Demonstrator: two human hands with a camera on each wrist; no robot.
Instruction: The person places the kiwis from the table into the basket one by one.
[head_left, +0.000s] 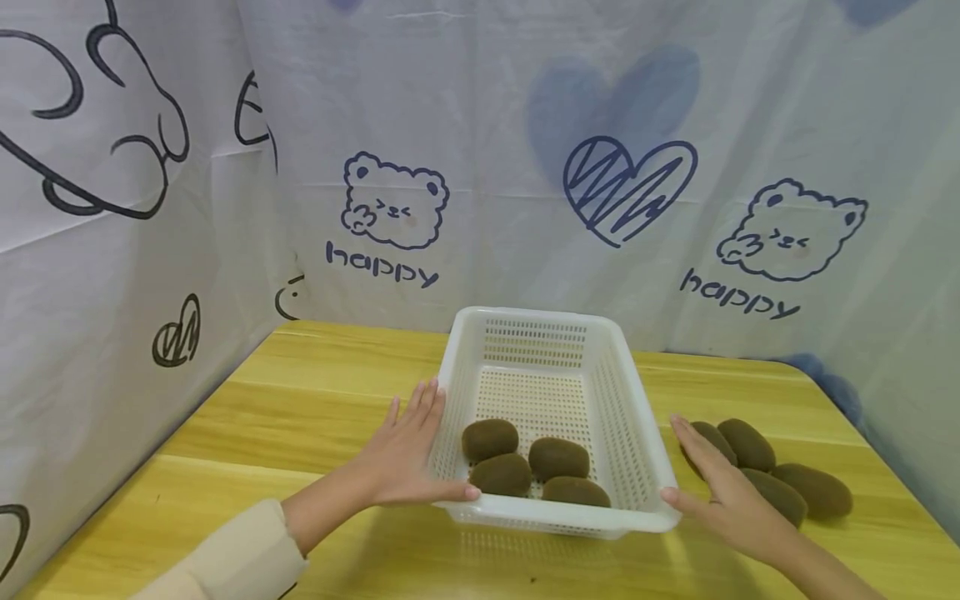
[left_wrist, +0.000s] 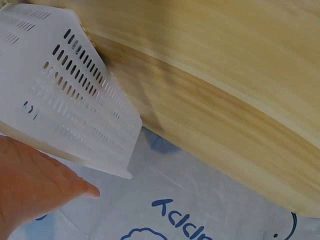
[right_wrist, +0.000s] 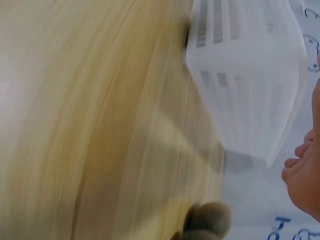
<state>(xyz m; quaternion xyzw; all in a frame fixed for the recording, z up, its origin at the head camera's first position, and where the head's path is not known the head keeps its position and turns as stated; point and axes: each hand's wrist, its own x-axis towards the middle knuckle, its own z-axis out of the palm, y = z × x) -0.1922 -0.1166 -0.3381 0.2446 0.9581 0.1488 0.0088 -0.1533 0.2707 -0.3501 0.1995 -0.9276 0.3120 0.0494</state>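
Note:
A white perforated plastic basket (head_left: 532, 390) stands on the wooden table, with several brown kiwis (head_left: 558, 458) lying in its near half. My left hand (head_left: 405, 462) lies along its left side, fingers straight, thumb at the near rim. At the opposite corner is my right hand (head_left: 731, 500), its thumb tip right at the rim and its fingers stretched forward. In the left wrist view the hand (left_wrist: 37, 185) overlaps the upper edge of the basket (left_wrist: 70, 105). The right wrist view has the hand (right_wrist: 306, 180) at its right border, beside the basket's slotted wall (right_wrist: 250, 90).
Several more kiwis (head_left: 816, 490) sit in a cluster on the table (head_left: 330, 367), just right of my right hand. White cloth (head_left: 502, 250) with bear and heart drawings hangs behind the table and along its left and right sides.

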